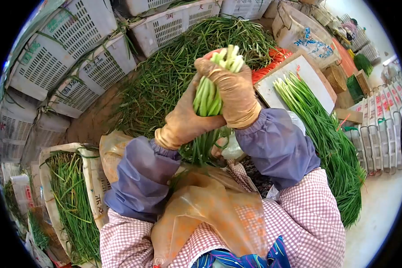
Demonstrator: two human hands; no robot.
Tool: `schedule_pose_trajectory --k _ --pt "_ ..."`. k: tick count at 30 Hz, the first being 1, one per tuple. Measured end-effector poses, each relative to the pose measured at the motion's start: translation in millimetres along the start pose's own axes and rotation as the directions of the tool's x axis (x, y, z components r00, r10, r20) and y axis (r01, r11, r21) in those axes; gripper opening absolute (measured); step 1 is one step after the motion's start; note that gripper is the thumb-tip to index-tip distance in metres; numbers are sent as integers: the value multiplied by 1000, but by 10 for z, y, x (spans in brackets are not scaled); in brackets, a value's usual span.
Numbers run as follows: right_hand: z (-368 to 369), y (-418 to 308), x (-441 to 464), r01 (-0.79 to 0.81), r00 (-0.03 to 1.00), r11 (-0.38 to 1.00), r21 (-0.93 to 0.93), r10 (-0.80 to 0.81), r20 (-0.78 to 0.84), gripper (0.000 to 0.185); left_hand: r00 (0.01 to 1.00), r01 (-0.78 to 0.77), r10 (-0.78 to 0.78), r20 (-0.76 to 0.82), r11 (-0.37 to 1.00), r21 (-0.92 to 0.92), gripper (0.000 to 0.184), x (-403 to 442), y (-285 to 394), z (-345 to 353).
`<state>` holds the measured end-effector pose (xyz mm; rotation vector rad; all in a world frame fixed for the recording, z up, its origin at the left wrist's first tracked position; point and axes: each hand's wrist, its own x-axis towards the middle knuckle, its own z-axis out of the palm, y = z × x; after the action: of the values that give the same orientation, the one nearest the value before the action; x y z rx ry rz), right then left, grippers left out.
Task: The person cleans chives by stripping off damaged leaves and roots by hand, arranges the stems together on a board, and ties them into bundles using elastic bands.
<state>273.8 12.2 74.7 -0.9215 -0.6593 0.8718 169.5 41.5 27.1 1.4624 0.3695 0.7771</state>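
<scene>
Nearest us, the brown apron [201,210] covers our lap, and above it we hold a bunch of green stems [207,96] between our two gloved hands. Our left hand [183,123] is closed around the stems lower down, its thumb across the near side; our right hand [236,91] is closed higher, just below the pale cut ends. To hold this well, we judge, both grips should be snug but gentle, so the stems lie parallel without bruising, and the cut ends, which look slightly uneven, should sit level. The bunch points its pale ends away from our body, and its long axis runs from our lap outward, leaning a little to our right; the leafy part trails back toward us. To our left is a basket [91,178] of leaves. Beyond our hands lies a heap of loose leaves [147,98], and to the right a long pile of greens [326,138] has its pale ends on a white board [295,67]. White crates [169,29] stand farthest, past the heap.
</scene>
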Motion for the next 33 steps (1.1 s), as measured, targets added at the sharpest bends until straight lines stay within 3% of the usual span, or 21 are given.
schedule_pose_trajectory --k 2,5,6,7,8,9,11,12,14,16,17,18,20,22,24,26,28,29,31,32,33 --pt "-24 128 64 -150 983 989 7 149 107 21 995 93 -92 25 994 -61 81 -36 -142 -101" --pt "-149 220 322 -470 782 880 64 382 492 38 959 277 -282 -2 941 -194 60 -139 -136 -198" --pt "-232 293 466 -376 795 925 49 295 530 50 923 360 -384 -33 890 -278 51 -181 -112 -206" --pt "-291 189 614 -292 819 956 -17 259 513 54 927 326 -374 -29 842 -431 51 -227 -65 -197" --pt "-355 60 745 -209 839 974 -88 225 496 59 928 322 -371 -32 843 -431 51 -253 -67 -222" --pt "-387 -81 857 -14 865 978 -209 117 488 60 927 328 -375 3 808 -490 57 -279 -83 -258" --pt "-245 -281 855 394 840 838 -378 -162 517 59 930 327 -365 47 761 -561 63 -297 -143 -310" --pt "-154 -179 756 390 843 839 -380 -159 514 59 928 331 -369 49 758 -562 63 -299 -141 -309" --pt "4 82 518 365 627 743 -561 250 738 52 875 467 -477 86 783 -411 60 -318 -119 -305" --pt "33 233 429 764 512 422 -488 63 857 52 896 429 -433 104 778 -460 50 -372 -194 -294" --pt "22 231 455 431 600 695 -575 255 758 54 907 400 -416 72 791 -463 48 -399 -209 -296" --pt "3 224 479 122 601 842 -525 359 715 47 916 371 -400 40 803 -467 46 -420 -214 -289" --pt "-102 357 479 4 636 933 -361 276 721 51 884 399 -466 22 730 -555 44 -441 -156 -281" --pt "-153 416 503 228 831 934 -276 -39 555 62 873 350 -481 -80 732 -585 42 -427 -218 -334" --pt "-309 253 287 178 902 934 -309 -29 431 56 872 291 -466 -148 738 -608 35 -412 -254 -369" --pt "-508 611 -83 -6 857 893 -451 237 458 56 845 230 -494 -204 681 -695 35 -421 -269 -392" --pt "-595 924 -518 48 838 659 -750 383 390 47 840 196 -488 -236 679 -707 33 -420 -291 -378" --pt "-604 974 -595 48 838 658 -752 383 388 47 842 197 -461 -279 746 -637 34 -423 -305 -359" --pt "-610 1017 -717 -296 813 773 -561 512 276 42 861 178 -371 -348 861 -477 46 -451 -262 -274" --pt "-593 995 -734 -301 809 773 -559 517 279 42 857 181 -376 -353 860 -477 46 -467 -248 -282" --pt "-535 922 -717 -503 725 780 -372 615 310 41 902 155 -342 -263 826 -543 53 -464 -230 -307"
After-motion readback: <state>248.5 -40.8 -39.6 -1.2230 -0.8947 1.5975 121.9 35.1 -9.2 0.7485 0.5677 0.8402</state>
